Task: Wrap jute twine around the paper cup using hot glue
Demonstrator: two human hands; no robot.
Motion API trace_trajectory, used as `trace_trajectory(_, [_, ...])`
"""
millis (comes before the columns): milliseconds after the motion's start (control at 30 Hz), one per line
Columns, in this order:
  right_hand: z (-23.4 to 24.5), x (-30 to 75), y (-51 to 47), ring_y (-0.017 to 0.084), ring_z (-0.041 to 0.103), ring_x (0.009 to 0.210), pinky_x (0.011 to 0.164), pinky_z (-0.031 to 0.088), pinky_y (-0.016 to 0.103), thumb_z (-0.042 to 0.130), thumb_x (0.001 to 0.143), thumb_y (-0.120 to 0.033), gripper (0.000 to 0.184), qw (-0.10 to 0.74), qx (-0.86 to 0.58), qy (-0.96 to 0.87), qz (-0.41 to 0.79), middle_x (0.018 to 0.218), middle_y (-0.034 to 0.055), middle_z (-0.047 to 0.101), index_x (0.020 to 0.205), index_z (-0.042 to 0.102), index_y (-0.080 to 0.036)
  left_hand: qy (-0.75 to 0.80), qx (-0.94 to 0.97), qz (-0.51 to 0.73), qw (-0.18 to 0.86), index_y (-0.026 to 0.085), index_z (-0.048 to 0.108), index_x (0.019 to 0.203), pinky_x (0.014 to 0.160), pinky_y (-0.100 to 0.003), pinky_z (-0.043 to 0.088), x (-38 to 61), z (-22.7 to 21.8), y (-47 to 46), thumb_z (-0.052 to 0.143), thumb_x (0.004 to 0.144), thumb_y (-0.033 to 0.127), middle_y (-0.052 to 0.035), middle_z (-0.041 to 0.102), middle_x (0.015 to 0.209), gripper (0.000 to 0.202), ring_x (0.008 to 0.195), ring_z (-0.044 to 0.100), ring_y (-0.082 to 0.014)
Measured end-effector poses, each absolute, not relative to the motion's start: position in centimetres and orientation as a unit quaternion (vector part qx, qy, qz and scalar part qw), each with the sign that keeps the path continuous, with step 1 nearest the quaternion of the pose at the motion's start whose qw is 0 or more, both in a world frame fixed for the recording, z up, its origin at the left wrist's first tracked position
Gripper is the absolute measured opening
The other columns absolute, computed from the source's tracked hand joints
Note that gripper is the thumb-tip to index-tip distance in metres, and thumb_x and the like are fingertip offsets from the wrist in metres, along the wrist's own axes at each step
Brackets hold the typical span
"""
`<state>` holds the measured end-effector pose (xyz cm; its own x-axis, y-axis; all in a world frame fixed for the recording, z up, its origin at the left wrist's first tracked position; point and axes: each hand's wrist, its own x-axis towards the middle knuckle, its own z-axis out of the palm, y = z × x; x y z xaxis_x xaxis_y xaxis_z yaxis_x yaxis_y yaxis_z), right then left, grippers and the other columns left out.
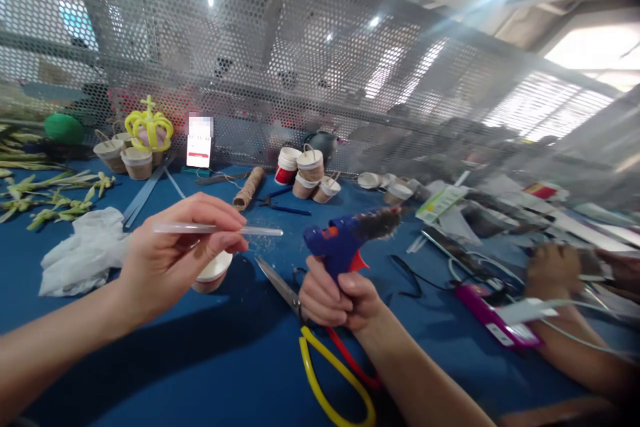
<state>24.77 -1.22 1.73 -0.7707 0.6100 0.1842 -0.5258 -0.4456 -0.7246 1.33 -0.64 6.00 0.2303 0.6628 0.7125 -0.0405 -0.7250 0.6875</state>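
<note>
My left hand (170,257) pinches a clear glue stick (260,231) and holds it level, its tip pointing right toward the back end of a blue glue gun (345,240). My right hand (335,297) is wrapped round the glue gun's grip, with the dirty nozzle aimed right and slightly up. A small gap separates the stick's tip from the gun. Under my left hand stands a small paper cup (213,273) on the blue table (210,360). Scissors (320,340) with yellow and red handles lie below my right hand.
Several twine-wrapped cups (311,177), a twine spool (249,188), pliers (280,203), a yellow crown (149,127), a phone (199,141), green leaf strips (55,200) and white plastic (87,250) lie about. A mesh screen (300,67) backs the table. Another person's arm (575,320) rests right among cables.
</note>
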Motion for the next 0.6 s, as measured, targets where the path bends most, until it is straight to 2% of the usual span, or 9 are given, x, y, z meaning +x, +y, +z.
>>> trace_trajectory(100, [1.2, 24.6, -1.2, 0.002, 0.031, 0.033, 0.038, 0.033, 0.01, 0.051, 0.078, -0.027, 0.021, 0.339, -0.022, -0.392, 0.855, 0.036, -0.0099, 0.028, 0.062, 0.049, -0.014, 0.216, 0.705, 0.588, 0.331, 0.019, 0.06, 0.082, 0.055, -0.023, 0.057, 1.6, 6.2, -0.9, 0.051, 0.078, 0.009, -0.0017, 0.058, 0.084, 0.014, 0.061, 0.064, -0.0113])
trace_trajectory(233, [1.0, 24.2, -1.1, -0.002, 0.025, 0.026, 0.025, 0.025, 0.006, 0.038, 0.082, -0.032, 0.027, 0.337, 0.042, -0.349, 0.873, 0.046, -0.0077, 0.038, 0.065, 0.049, -0.014, 0.201, 0.698, 0.606, 0.325, 0.017, 0.06, 0.081, 0.057, -0.022, 0.058, 2.1, 6.1, -1.4, 0.055, 0.075, 0.005, -0.0018, 0.059, 0.085, 0.014, 0.062, 0.064, -0.0109])
trace_trajectory(400, [0.8, 23.2, -1.4, 0.001, 0.032, 0.026, 0.023, 0.031, 0.008, 0.039, 0.076, -0.035, 0.027, 0.312, 0.09, -0.311, 0.893, 0.042, -0.0076, 0.036, 0.06, 0.045, -0.015, 0.185, 0.72, 0.605, 0.287, 0.016, 0.058, 0.084, 0.066, -0.022, 0.059, 2.3, 5.6, -1.7, 0.053, 0.074, -0.001, -0.0032, 0.057, 0.092, 0.02, 0.069, 0.065, -0.0113])
trace_trajectory(600, [0.6, 23.0, -1.3, 0.002, 0.035, 0.028, 0.024, 0.034, 0.009, 0.037, 0.076, -0.036, 0.029, 0.296, 0.111, -0.284, 0.905, 0.04, -0.0068, 0.037, 0.061, 0.048, -0.014, 0.162, 0.77, 0.578, 0.215, 0.014, 0.057, 0.086, 0.064, -0.021, 0.058, 2.3, 5.5, -1.8, 0.053, 0.075, -0.001, -0.0044, 0.059, 0.09, 0.02, 0.072, 0.064, -0.0112])
